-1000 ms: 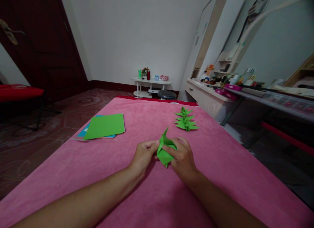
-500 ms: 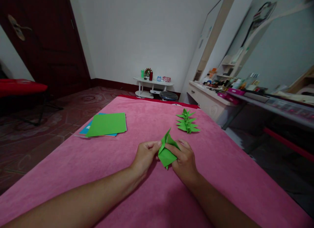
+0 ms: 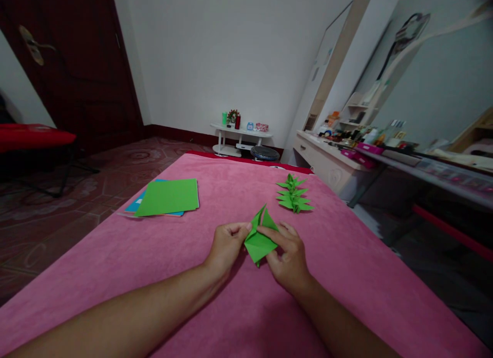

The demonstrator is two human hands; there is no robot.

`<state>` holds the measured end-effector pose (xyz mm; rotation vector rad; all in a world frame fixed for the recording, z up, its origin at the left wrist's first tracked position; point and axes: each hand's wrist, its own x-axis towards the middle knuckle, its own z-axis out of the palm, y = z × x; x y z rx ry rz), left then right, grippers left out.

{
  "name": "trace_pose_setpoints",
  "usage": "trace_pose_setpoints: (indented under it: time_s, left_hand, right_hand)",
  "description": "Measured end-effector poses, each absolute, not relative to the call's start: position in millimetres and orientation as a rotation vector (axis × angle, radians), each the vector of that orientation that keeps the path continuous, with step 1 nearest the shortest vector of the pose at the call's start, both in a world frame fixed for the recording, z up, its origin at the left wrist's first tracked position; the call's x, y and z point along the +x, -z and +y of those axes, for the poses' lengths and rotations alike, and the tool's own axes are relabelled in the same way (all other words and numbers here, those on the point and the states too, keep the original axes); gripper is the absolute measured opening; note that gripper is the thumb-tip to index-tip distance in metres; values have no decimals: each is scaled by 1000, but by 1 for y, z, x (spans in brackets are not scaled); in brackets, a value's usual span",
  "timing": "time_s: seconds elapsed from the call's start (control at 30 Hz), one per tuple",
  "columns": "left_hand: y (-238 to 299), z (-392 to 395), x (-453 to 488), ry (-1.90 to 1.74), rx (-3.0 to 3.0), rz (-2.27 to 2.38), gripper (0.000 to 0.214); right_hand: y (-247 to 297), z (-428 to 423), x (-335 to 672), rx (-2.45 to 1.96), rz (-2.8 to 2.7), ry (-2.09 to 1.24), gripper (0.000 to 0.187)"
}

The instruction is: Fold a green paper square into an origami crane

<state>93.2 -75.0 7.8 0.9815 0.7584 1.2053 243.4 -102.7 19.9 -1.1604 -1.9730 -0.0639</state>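
A partly folded green paper piece [image 3: 259, 239] is held just above the pink cloth [image 3: 215, 306]. My left hand [image 3: 226, 246] pinches its left edge with closed fingers. My right hand [image 3: 288, 255] grips its right side, thumb and forefinger on the fold. Two pointed flaps stick up at the paper's far end. Beyond my right hand lies a pile of finished green folded shapes [image 3: 293, 194]. A stack of flat sheets, green on top of blue [image 3: 166, 197], lies to the far left on the cloth.
A dark door [image 3: 73, 65] and a red-seated chair [image 3: 34, 137] are at the left. A small white table [image 3: 241, 134] with small items stands by the far wall. A cluttered desk [image 3: 339, 152] runs along the right.
The folded paper has flattened and turned a little between my fingers, its flaps now pointing up more evenly. My hands stay in the same place; the view shifted slightly.
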Motion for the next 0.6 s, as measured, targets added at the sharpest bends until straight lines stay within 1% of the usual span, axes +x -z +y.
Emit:
trace_pose_setpoints:
  time_s: [0.07,0.17,0.3,0.33,0.47,0.53,0.6]
  left_hand:
    - [-9,-74,93,-1217,993,769,28]
    - [-10,-72,91,-1235,1037,804,26]
    - [-11,-69,89,-1243,1164,836,24]
    - [-11,-70,89,-1244,1197,846,23]
    - [-13,-73,90,-1217,1315,879,23]
    - [-14,-74,90,-1205,1358,886,23]
    - [-14,-75,91,-1197,1388,895,23]
  right_hand:
    - [-25,-106,245,-1136,-2001,-18,42]
    - [-30,-111,245,-1089,-1974,-89,32]
    - [-27,-108,240,-1114,-1701,-142,14]
    - [-26,-105,239,-1136,-1610,-171,13]
    - [-23,-96,236,-1203,-1395,-326,37]
    - [-25,-94,237,-1215,-1364,-418,40]
    - [-27,-92,238,-1213,-1350,-496,36]
